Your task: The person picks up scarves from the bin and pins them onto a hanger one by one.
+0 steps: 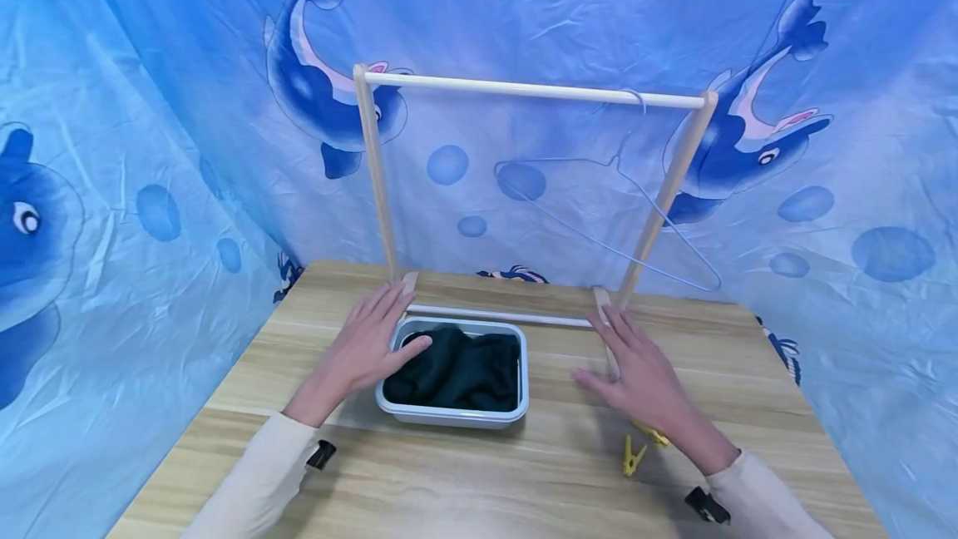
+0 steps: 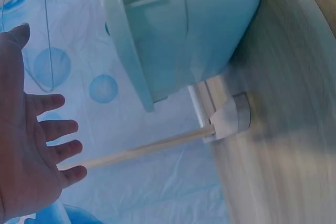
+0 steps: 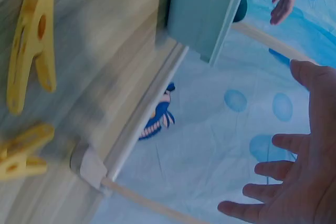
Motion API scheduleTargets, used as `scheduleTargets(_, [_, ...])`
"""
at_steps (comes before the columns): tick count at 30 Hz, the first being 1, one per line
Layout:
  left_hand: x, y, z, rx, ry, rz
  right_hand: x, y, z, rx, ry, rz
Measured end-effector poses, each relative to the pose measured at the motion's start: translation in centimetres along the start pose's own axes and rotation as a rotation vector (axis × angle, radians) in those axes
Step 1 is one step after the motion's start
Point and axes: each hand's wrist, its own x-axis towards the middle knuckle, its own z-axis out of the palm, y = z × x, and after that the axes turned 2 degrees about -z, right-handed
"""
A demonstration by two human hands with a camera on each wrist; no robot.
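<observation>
A light grey-blue plastic bin [image 1: 456, 417] stands on the table with a dark green folded cloth [image 1: 467, 368] inside. My left hand [image 1: 370, 343], fingers spread and holding nothing, hovers over the bin's left edge, its thumb overlapping the cloth in the head view. To the right of the bin my right hand [image 1: 636, 373] is raised over the table, fingers straight and apart, with nothing in it. Two yellow clothespins [image 3: 34, 48] lie on the table below the right hand; in the head view that hand partly covers one of them.
Behind the bin stands a wooden clothes rack [image 1: 524, 89] with a white top bar. A thin light-blue wire hanger [image 1: 576, 233] hangs near the bar's right end. Blue dolphin-print curtains [image 1: 464, 15] enclose the wooden table [image 1: 449, 489] at the back and sides.
</observation>
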Motion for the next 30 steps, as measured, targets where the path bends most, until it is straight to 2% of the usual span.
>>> scheduleTargets(5, [0.6, 0.0, 0.9, -0.072, 0.009, 0.014, 0.8, -0.8, 1.7, 0.064, -0.012, -0.051])
scheduleTargets(13, [1.0, 0.8, 1.9, -0.131, 0.004, -0.02, 1.3, -2.0, 4.5, 0.124, -0.026, -0.091])
scheduleTargets(22, [1.8, 2.1, 3.0, -0.207, -0.017, -0.059, 1.3, -3.4, 6.2, 0.199, -0.088, -0.064])
scheduleTargets(30, [2.7, 3.0, 4.0, -0.215, 0.0, -0.114, 1.1, -4.1, 7.0, 0.241, -0.139, -0.047])
